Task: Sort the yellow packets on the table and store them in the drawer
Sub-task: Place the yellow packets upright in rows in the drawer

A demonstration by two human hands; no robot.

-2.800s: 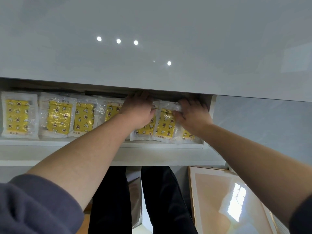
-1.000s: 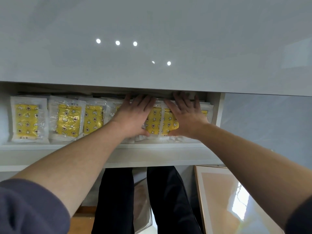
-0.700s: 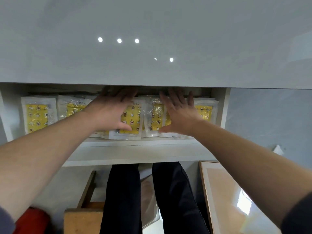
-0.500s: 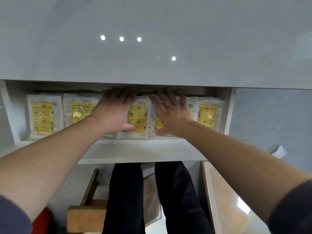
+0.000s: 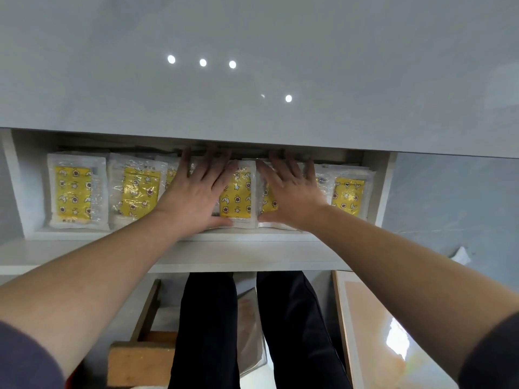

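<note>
Head view looks down past the glossy grey table (image 5: 252,37), whose top mirrors a few round lights, into the open white drawer (image 5: 252,254) pulled out under its front edge. The yellow packets (image 5: 137,192) lie flat in the drawer in one row, side by side. Each is a yellow sheet printed with stars, moons and flowers, sealed in clear wrap. The leftmost packet (image 5: 74,192) lies near the drawer's left wall and the rightmost packet (image 5: 348,196) near its right wall.

The left hand (image 5: 196,197) rests palm down on the packets just left of centre. Its fingers are straight and spread wide, the tips reaching into the shadow under the table edge. The right hand (image 5: 292,197) rests the same way just right of centre, fingers straight and fanned, thumb pointing toward the other hand. Neither hand curls round anything; both lie flat. The middle packet (image 5: 237,195) shows in the gap between the two hands, and the left thumb lies along its near edge.

Below the drawer front are legs in dark trousers (image 5: 207,332), a wooden stool (image 5: 140,360) to their left, and a pale framed panel (image 5: 393,346) to their right with glare on it. A small white scrap (image 5: 462,255) lies on the grey floor at far right (too small to tell what it is).
</note>
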